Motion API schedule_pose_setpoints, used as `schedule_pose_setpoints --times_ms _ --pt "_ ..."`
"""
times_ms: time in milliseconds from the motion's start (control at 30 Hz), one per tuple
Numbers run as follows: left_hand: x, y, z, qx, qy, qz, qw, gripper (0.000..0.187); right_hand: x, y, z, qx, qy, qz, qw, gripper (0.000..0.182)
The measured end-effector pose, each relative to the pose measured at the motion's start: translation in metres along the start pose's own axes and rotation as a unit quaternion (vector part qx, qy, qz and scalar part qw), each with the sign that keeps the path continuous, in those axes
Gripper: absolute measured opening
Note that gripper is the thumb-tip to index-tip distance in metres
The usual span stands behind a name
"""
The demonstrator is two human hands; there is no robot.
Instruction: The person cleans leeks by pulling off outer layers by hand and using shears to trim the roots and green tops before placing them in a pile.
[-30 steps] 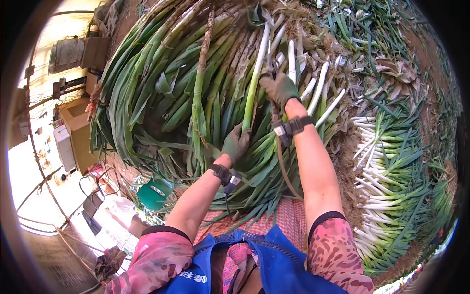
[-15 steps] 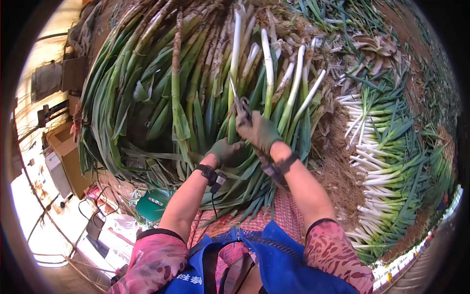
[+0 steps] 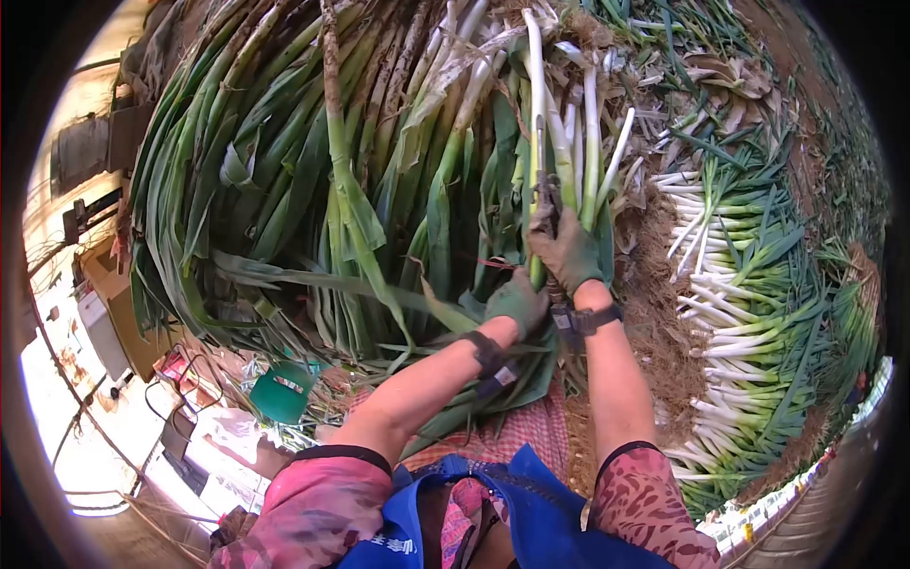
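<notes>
Near the middle of the big heap of green onions (image 3: 379,171), one green onion stalk (image 3: 536,123), white above and green lower down, sits in both gloved hands: left hand (image 3: 517,302) closed round its base, right hand (image 3: 567,248) clenched just above, holding a thin tool (image 3: 541,161). Trimmed onions (image 3: 749,284) lie right, a green box (image 3: 282,394) lower left.

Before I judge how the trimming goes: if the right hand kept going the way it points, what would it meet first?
The right hand points up along the white stalks it already touches, so it would likely slide toward their rooty ends; depth is unclear.
</notes>
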State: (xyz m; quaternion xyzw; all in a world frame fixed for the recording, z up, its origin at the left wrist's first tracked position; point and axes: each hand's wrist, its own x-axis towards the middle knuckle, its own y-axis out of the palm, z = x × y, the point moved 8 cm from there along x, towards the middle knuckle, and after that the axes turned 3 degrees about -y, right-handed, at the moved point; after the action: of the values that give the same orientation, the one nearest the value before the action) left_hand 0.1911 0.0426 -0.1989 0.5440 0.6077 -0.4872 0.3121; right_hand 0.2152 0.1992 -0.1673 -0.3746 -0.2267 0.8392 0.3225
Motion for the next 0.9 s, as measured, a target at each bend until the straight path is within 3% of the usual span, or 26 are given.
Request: schedule_pose_setpoints --times_ms 67,233,267,400,433,533,600,667,800,900 --pt "0.016 0.03 -0.011 0.017 0.051 -0.012 0.998 0.068 0.002 -0.014 -0.02 0.047 -0.02 -0.001 0.999 0.045" --pt "0.011 0.028 -0.034 0.154 0.049 0.157 0.974 0.086 0.007 -0.039 -0.062 -0.094 0.046 0.017 0.994 0.055" --pt "0.01 0.016 -0.03 0.155 0.083 0.139 0.975 0.074 0.0 -0.039 -0.059 -0.066 0.04 0.027 0.997 0.055" --pt "-0.023 -0.092 -0.013 0.022 0.166 -0.14 0.976 0.036 -0.024 -0.029 -0.015 -0.03 0.048 0.073 0.996 0.054" --pt "-0.03 -0.112 -0.006 0.044 0.177 -0.186 0.965 0.033 -0.02 -0.02 -0.013 -0.027 0.052 0.086 0.995 0.055" --pt "-0.044 -0.161 0.033 -0.059 0.156 -0.264 0.95 0.036 0.007 -0.007 -0.046 0.0 0.113 0.104 0.988 0.065" --pt "-0.053 -0.191 0.062 -0.172 0.218 -0.354 0.893 0.033 0.024 -0.012 -0.075 -0.083 0.146 0.082 0.982 0.062" --pt "-0.078 -0.218 0.065 -0.145 0.25 -0.454 0.843 0.033 0.034 -0.016 -0.103 -0.114 0.167 0.085 0.976 0.062" --pt "-0.109 -0.245 0.062 -0.13 0.256 -0.507 0.813 0.034 0.035 -0.042 -0.119 -0.114 0.227 0.104 0.961 0.068" --pt "-0.135 -0.274 0.035 0.005 0.269 -0.606 0.749 0.037 0.033 -0.041 -0.111 -0.092 0.152 0.091 0.98 0.067"
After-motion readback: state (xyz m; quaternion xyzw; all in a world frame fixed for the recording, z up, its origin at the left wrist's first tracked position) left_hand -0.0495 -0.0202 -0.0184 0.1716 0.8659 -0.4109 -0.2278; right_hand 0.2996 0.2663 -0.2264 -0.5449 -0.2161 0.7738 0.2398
